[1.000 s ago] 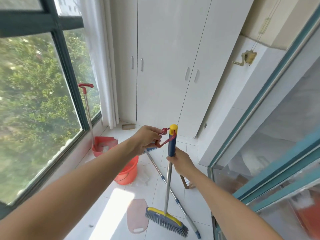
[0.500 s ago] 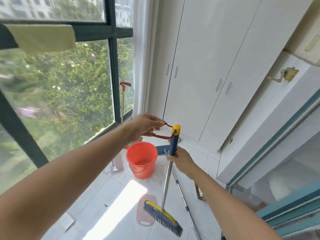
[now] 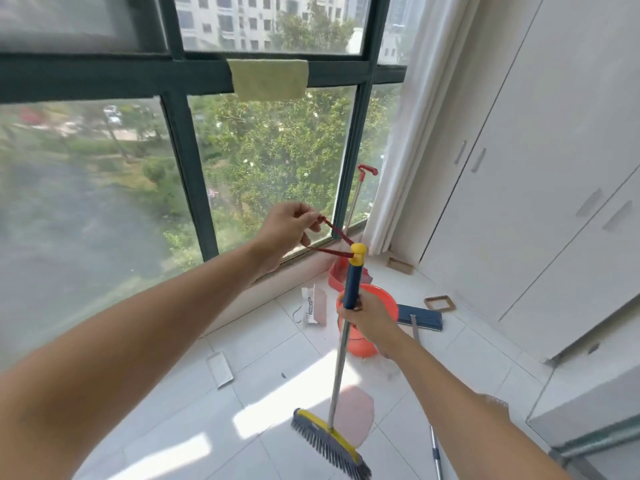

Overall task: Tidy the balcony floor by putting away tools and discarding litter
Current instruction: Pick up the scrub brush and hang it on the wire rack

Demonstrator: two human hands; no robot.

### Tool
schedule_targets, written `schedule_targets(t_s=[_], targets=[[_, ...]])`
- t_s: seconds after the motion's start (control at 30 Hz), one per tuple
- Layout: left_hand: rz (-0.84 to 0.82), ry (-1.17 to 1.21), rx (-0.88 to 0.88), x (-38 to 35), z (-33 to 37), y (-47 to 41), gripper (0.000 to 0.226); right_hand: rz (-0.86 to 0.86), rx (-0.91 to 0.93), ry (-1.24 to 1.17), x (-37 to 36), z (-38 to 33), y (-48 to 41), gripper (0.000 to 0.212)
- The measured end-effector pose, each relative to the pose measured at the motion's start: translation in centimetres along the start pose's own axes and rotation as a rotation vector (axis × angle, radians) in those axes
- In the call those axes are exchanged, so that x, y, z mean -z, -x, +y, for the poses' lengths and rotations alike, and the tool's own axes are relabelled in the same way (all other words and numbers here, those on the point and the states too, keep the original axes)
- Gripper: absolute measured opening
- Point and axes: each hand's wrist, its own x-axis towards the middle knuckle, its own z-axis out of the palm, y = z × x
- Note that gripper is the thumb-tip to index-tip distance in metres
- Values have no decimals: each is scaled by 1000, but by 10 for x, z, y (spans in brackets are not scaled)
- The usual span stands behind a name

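Lying on the pale floor tiles [image 3: 173, 427] at the left, a flat white piece [image 3: 220, 368] is seen below the window. A yellow cloth [image 3: 269, 79] is draped over the window's crossbar. The left hand [image 3: 287, 225] is raised in front of the glass, its fingers curled, and a red cord loop [image 3: 332, 237] is pinched between thumb and fingertips. The loop is drawn taut to the yellow cap of the broom [image 3: 339, 368]. A white packet [image 3: 313, 304] is propped on the floor near the window wall. The broom is held almost upright, its bristled head resting on the tiles beside a pink flat pad [image 3: 356, 414]. Its blue grip is clasped by the right hand [image 3: 369, 317], the fingers wrapped fully round it. Behind that hand an orange bucket [image 3: 362, 344] is set, and a red long-handled dustpan [image 3: 337, 275] is leaned at the window corner. Further right, a blue flat mop head [image 3: 419, 315] and a small wooden frame [image 3: 440, 303] are left on the floor before the white cupboards [image 3: 519, 202].
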Motion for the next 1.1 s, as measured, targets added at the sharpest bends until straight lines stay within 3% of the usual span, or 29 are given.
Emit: schedule_targets(t_s=[0.6,0.77,0.9,1.1], targets=[[445,-65,-63,294,-33,126,15,-540,153,146,-268,-120,15,6],[593,-53,-17,387,-53,186,13,-630,178,91,-362,-155,42,23],[713,-61,-14,443,-62,231,13,-687,231,121,-426,-180,67,19],[746,-35,-57,511,-81,304,20,-870,262,78,-509,-214,111,25]])
